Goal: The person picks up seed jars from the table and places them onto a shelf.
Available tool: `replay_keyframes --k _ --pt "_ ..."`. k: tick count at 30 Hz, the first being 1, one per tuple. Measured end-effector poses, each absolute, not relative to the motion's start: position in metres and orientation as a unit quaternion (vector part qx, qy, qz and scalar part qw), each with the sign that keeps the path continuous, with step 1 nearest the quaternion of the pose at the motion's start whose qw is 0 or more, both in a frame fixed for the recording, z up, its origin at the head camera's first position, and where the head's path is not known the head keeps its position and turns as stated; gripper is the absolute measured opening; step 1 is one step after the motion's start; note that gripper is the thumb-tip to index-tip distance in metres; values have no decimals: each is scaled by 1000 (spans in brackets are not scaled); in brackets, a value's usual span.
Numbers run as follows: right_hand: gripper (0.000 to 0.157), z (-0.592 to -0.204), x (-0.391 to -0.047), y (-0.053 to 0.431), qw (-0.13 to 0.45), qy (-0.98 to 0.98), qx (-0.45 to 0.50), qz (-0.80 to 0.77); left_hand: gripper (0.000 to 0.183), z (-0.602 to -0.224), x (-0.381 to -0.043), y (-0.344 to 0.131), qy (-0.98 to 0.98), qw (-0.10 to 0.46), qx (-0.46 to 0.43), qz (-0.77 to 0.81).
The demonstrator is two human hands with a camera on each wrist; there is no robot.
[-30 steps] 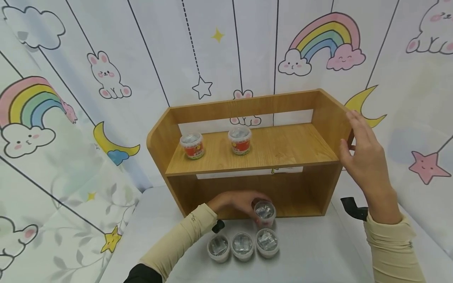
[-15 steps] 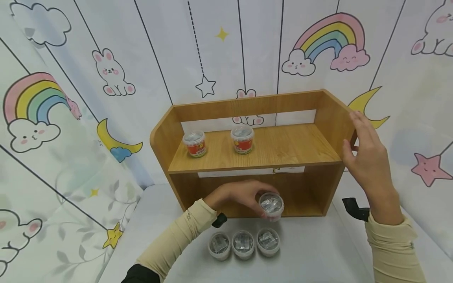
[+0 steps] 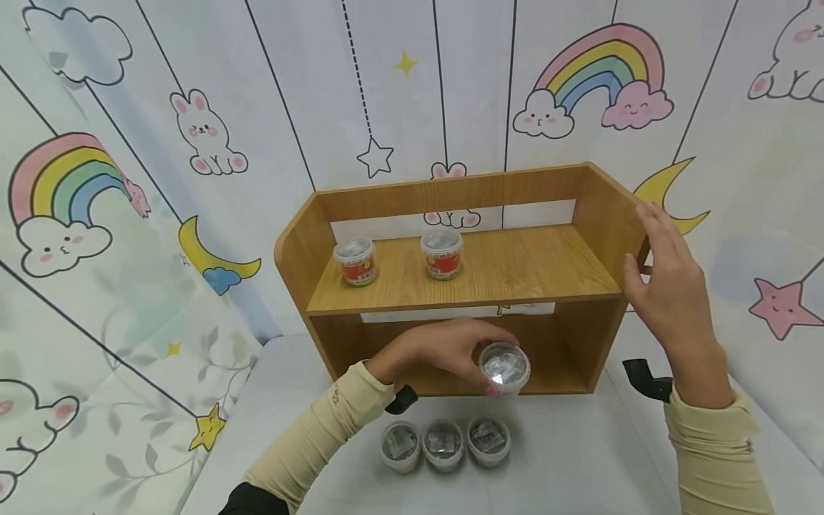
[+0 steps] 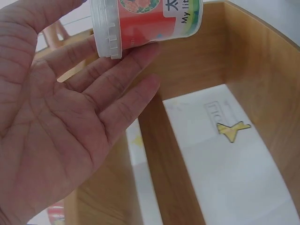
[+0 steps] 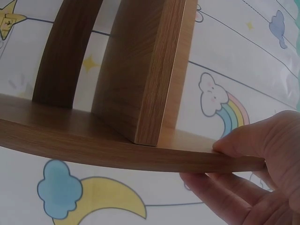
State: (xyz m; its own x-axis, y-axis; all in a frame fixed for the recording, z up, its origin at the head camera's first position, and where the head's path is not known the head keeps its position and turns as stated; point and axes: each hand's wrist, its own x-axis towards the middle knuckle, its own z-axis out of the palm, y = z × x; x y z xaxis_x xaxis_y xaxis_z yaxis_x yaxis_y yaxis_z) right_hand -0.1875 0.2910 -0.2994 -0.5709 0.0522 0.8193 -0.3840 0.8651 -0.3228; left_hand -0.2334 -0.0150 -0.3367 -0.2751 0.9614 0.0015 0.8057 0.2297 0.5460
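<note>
My left hand (image 3: 453,350) grips a small clear plastic tub (image 3: 505,368) in front of the lower compartment of a two-tier wooden shelf (image 3: 515,265). Its lid faces up toward the head camera. The left wrist view shows the red printed label on the tub (image 4: 150,28), with the fingers against its side. My right hand (image 3: 672,300) is at the shelf's right side. There, in the right wrist view, thumb and fingers pinch the edge of the side panel (image 5: 112,152) from both faces.
Two red-labelled tubs, one at the left (image 3: 355,262) and one nearer the middle (image 3: 441,254), stand on the upper tier. Three more, left (image 3: 399,447), middle (image 3: 443,445) and right (image 3: 488,441), stand in a row on the white tabletop (image 3: 566,458) before the shelf.
My left hand has lifted the tub from near the row, moving it up and to the right toward the lower compartment. The right hand keeps its place on the shelf's side.
</note>
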Motion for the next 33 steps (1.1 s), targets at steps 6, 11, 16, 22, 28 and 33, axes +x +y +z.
replay_keyframes --k 6,11,16,22,28,33 --pt "76 -300 -187 291 453 -853 97 241 69 -324 -226 -13 765 169 579 227" --pt "76 -299 -187 290 452 -853 100 242 69 -313 -224 -11 767 164 576 230" --pt "76 -298 -186 290 452 -852 98 243 71 -299 -222 -9 771 152 575 227" --pt "76 -298 -186 290 451 -853 97 244 75 -282 -221 -6 771 154 576 226" --pt "76 -300 -187 291 450 -854 96 245 75 -265 -221 -2 759 163 581 245" --pt "75 -300 -187 291 449 -853 97 247 78 -247 -221 3 755 159 583 254"
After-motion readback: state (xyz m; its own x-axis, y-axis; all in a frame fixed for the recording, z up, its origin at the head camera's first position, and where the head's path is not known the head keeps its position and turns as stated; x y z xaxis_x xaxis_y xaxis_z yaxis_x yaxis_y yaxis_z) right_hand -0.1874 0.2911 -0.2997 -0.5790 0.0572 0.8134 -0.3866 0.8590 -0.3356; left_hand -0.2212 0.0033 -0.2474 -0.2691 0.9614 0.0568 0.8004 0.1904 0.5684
